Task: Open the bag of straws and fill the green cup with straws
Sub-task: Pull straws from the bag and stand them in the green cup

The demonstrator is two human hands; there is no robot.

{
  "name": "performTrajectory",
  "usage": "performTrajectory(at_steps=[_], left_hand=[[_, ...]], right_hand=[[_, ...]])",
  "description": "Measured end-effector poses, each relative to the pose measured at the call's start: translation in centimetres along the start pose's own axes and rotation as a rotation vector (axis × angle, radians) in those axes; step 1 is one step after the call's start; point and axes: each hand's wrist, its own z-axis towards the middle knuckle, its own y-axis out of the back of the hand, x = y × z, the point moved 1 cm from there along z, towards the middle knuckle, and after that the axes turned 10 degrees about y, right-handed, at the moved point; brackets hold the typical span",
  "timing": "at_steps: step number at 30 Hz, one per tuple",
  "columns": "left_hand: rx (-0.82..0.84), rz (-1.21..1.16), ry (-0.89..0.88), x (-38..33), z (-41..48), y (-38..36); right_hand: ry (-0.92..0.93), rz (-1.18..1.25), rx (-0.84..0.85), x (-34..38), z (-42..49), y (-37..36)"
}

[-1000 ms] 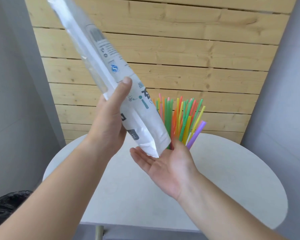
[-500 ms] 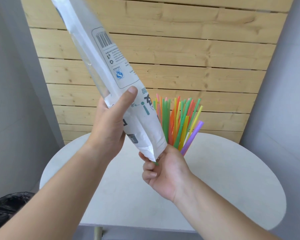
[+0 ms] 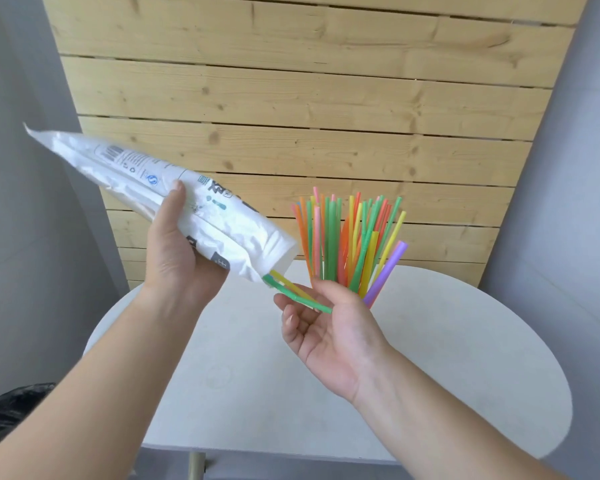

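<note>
Left hand [image 3: 177, 261] grips the crinkled white plastic bag [image 3: 201, 216]; two thin green and yellow straws [image 3: 297, 294] slant down-right from its mouth onto the right hand's [image 3: 329, 327] open, cupped fingers [image 3: 291, 320].

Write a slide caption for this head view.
Left hand tilts the bag; two straws slide into the right hand.

Glossy crinkled plastic bag [image 3: 174, 199]

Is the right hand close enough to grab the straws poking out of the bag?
Probably yes: the green and yellow straws already lie across the open right hand, nothing between them.
</note>
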Motion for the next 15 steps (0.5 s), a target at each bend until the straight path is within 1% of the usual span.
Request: performTrajectory(at_steps=[3,6,9,15], left_hand=[[-0.031,-0.049,-0.002,-0.1,0.5,0.5],[-0.035,-0.056,-0.008,0.0,0.7,0.7],[-0.017,-0.042,-0.009,0.3,0.7,0.6],[0.047,0.009,0.011,1.1,0.6,0.4]], right_hand=[[0.012,-0.083,0.005,0.0,-0.1,-0.1],[0.018,-0.093,-0.002,0.3,-0.3,-0.2],[0.026,-0.133,-0.006,0.4,-0.3,-0.3],[0.111,-0.323,0.015,0.2,0.2,-0.2]])
